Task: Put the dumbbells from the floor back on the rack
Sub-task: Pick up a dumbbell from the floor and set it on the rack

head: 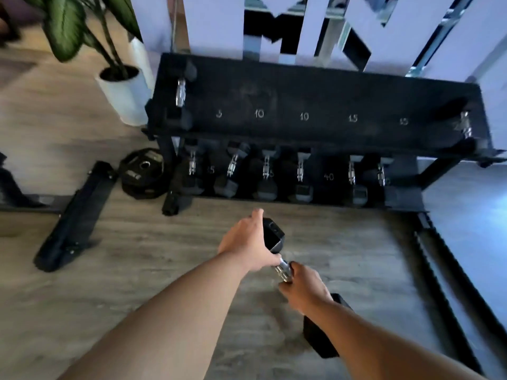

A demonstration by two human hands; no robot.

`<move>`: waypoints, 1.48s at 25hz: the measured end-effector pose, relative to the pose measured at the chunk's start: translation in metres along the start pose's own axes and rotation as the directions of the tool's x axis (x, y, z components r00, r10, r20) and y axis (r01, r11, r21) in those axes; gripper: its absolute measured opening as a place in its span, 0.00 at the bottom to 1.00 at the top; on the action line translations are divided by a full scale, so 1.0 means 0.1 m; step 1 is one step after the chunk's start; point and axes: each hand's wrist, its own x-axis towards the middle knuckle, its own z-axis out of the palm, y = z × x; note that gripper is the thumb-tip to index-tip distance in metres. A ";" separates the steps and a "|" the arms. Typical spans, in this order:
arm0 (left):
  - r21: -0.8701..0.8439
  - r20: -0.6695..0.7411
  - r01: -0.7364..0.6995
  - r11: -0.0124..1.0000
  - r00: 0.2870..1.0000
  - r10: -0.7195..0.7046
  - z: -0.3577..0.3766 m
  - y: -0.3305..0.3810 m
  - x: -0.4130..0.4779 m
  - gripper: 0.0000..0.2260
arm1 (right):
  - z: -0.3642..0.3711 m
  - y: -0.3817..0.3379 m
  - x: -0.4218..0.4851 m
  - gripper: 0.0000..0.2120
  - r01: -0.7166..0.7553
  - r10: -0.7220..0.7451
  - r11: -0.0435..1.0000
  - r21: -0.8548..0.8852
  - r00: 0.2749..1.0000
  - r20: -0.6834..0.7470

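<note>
A black hex dumbbell [274, 237] with a chrome handle hangs over the wood floor in front of the black rack [315, 100]. My right hand [304, 286] is wrapped around its handle. My left hand [247, 242] rests on the far head, cupping it from the left. The near head shows below my right wrist. The rack's top shelf bears chalk numbers and holds one dumbbell at the far left [181, 91] and one at the far right [465, 124]. The lower shelf carries several dumbbells [266, 174].
A white pot with a green plant [123, 86] stands left of the rack. A black weight plate [142, 171] and a long black pad [76, 215] lie on the floor at the left. A dark bar [450, 292] runs along the floor at the right.
</note>
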 end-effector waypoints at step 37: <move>0.242 0.280 -0.680 0.692 0.732 0.621 -1.22 2.92 7.10 0.43 | -4.12 -0.48 5.40 0.12 -0.275 0.479 0.756 0.594 0.851 -0.215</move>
